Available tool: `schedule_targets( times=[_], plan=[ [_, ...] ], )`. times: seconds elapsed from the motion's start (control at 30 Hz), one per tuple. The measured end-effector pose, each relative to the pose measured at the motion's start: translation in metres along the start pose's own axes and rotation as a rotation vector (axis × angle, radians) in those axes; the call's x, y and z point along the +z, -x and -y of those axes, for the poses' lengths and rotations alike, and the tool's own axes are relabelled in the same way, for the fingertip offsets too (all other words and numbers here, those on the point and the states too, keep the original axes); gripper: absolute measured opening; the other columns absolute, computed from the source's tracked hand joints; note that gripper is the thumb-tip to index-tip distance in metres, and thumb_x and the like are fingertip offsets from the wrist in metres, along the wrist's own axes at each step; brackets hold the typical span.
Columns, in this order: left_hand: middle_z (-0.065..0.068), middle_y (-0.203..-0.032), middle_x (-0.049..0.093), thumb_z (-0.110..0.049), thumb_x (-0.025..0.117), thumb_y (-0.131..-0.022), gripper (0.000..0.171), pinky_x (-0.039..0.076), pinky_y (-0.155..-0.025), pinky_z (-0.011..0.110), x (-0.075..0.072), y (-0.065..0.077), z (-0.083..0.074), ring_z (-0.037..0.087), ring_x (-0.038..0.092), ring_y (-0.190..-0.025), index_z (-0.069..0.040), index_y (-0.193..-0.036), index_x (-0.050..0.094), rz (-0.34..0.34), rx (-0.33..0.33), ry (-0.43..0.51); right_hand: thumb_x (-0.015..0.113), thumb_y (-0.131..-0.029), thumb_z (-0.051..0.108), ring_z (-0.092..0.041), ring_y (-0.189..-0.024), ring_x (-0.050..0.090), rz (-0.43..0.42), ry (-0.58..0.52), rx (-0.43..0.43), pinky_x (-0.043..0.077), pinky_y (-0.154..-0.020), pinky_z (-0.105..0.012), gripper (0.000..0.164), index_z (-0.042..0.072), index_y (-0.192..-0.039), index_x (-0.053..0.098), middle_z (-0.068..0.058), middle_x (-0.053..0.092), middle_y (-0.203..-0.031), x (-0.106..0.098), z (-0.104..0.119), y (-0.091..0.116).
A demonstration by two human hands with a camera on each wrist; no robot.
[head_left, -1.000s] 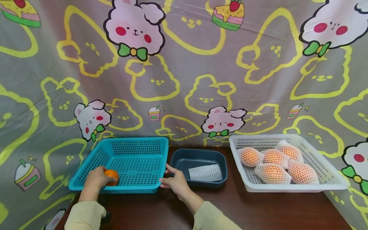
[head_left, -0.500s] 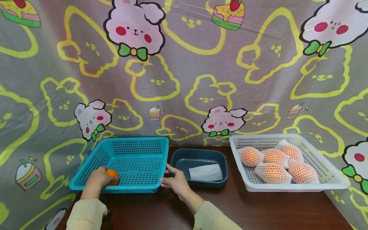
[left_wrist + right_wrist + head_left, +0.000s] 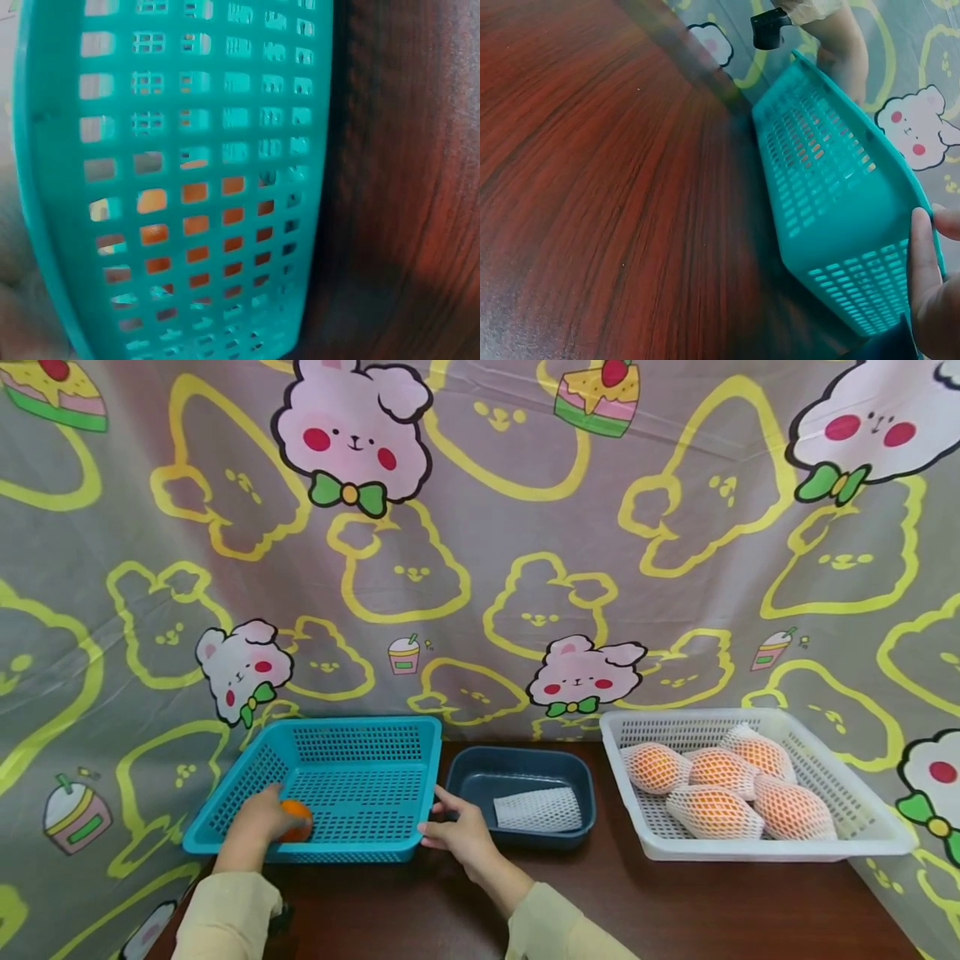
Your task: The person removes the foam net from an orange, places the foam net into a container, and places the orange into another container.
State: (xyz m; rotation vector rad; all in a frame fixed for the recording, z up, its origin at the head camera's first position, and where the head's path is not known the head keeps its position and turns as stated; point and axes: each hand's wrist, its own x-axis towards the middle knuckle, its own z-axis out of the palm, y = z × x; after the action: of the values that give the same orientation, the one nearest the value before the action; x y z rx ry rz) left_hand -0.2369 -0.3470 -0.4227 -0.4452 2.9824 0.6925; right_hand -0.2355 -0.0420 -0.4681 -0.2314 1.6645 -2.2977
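An orange [image 3: 298, 811] lies in the front left corner of the turquoise basket [image 3: 360, 852]. My left hand [image 3: 258, 820] reaches over the front rim beside it, a finger raised away from the fruit and the thumb near or against it. Through the basket's holes, the left wrist view shows the orange [image 3: 196, 225] low against the wall; the hand is only a blur there. At the basket's right front corner, my right hand [image 3: 463, 837] pinches the rim. In the right wrist view, one digit of the right hand [image 3: 930, 292] lies along the outer wall.
A dark blue tub [image 3: 461, 777] holding a white foam net sleeve [image 3: 538, 810] stands right of the basket. Farther right, a white basket [image 3: 772, 850] holds several net-wrapped orange fruits [image 3: 712, 812]. A patterned curtain [image 3: 480, 543] hangs behind the brown table [image 3: 420, 910].
My left hand's fingers have loosened and spread at the orange, with one finger now pointing up. The right hand keeps its place on the basket's rim.
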Motion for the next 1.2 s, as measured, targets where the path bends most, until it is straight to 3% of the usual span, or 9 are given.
schedule_targets(
  times=[0.23,0.63,0.93,1.2],
  plan=[
    [0.041,-0.133,0.027,-0.034,0.074,-0.078,0.090,0.033,-0.087,0.065,-0.005,0.002,-0.010,0.057,0.031,-0.114,0.011,-0.139,0.025,-0.039,0.035,-0.038,0.067,-0.080,-0.007,-0.018,-0.072,0.064,0.029,-0.002,-0.010,0.053,-0.072,-0.035,0.063,0.000,-0.137,0.042,-0.024,0.045,-0.114,-0.005,0.004,0.001],
    [0.036,-0.132,0.035,-0.036,0.070,-0.082,0.077,0.039,-0.084,0.062,-0.013,0.012,-0.044,0.053,0.038,-0.114,0.007,-0.137,0.035,-0.138,0.128,-0.018,0.065,-0.085,0.003,-0.028,-0.091,0.064,0.109,0.131,-0.049,0.051,-0.079,-0.040,0.050,0.000,-0.132,0.048,-0.017,0.051,-0.123,-0.025,0.023,0.009],
    [0.029,-0.136,0.038,-0.038,0.066,-0.085,0.072,0.041,-0.085,0.059,-0.008,0.022,-0.080,0.048,0.041,-0.116,0.000,-0.139,0.037,-0.165,0.250,0.066,0.063,-0.088,0.011,-0.027,-0.103,0.060,0.209,0.482,-0.154,0.049,-0.083,-0.034,0.048,0.004,-0.134,0.049,-0.015,0.050,-0.132,-0.049,0.076,0.037],
    [0.021,-0.130,0.049,-0.037,0.067,-0.085,0.064,0.047,-0.080,0.051,0.002,0.034,-0.109,0.037,0.053,-0.106,-0.006,-0.137,0.045,-0.179,0.337,0.085,0.064,-0.087,0.010,-0.031,-0.106,0.057,0.178,0.644,-0.248,0.051,-0.080,-0.032,0.048,0.006,-0.133,0.050,-0.015,0.051,-0.130,-0.081,0.098,0.046]
  ],
)
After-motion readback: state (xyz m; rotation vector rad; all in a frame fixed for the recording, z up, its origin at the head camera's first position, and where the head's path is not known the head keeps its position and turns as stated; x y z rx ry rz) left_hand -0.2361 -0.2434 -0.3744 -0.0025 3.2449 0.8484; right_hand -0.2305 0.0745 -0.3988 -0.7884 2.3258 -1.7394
